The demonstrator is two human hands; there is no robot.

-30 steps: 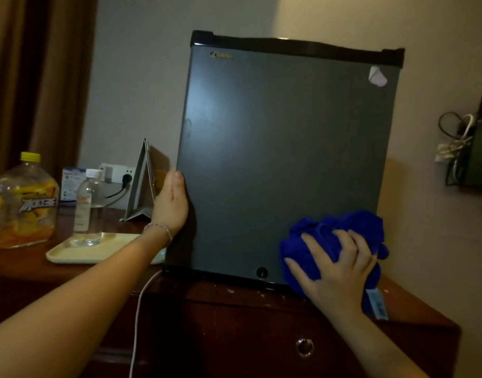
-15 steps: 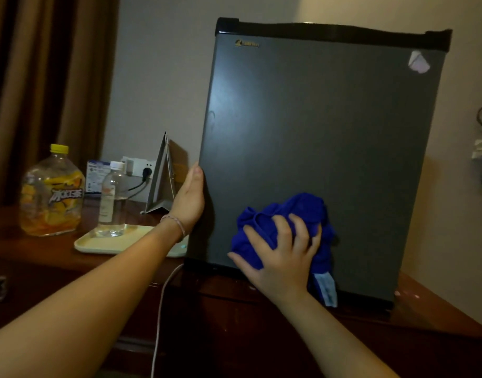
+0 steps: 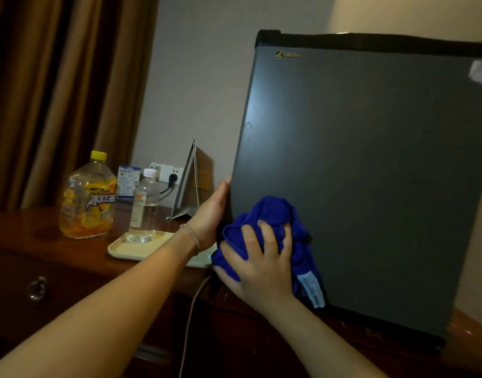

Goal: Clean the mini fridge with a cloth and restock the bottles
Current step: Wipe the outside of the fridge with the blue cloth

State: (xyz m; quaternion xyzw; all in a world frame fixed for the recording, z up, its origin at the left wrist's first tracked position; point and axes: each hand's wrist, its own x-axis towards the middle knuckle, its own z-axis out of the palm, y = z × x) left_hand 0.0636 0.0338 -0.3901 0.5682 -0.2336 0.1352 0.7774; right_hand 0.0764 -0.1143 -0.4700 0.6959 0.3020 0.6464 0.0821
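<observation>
Leftward across the fridge door point(image 3: 357, 186) slides the soft, bunched blue cloth point(image 3: 272, 216), gripped by the right hand point(image 3: 257, 264) at lower centre, while the left hand point(image 3: 211, 214) braces the door's edge.

Dark wood cabinet point(image 3: 43, 257) w/ drawers, metal pull on front at 9 o'clock. On top: mini fridge point(image 3: 370, 186) at 3 o'clock, door shut. Cream tray point(image 3: 141, 248) just left of it, towards centre. Large yellow-capped tea bottle point(image 3: 88, 197) at 9 o'clock, beside the tray. Folded card stand point(image 3: 188, 186) behind tray, near the wall. Small carton point(image 3: 128, 181) at the wall behind the bottle.
</observation>
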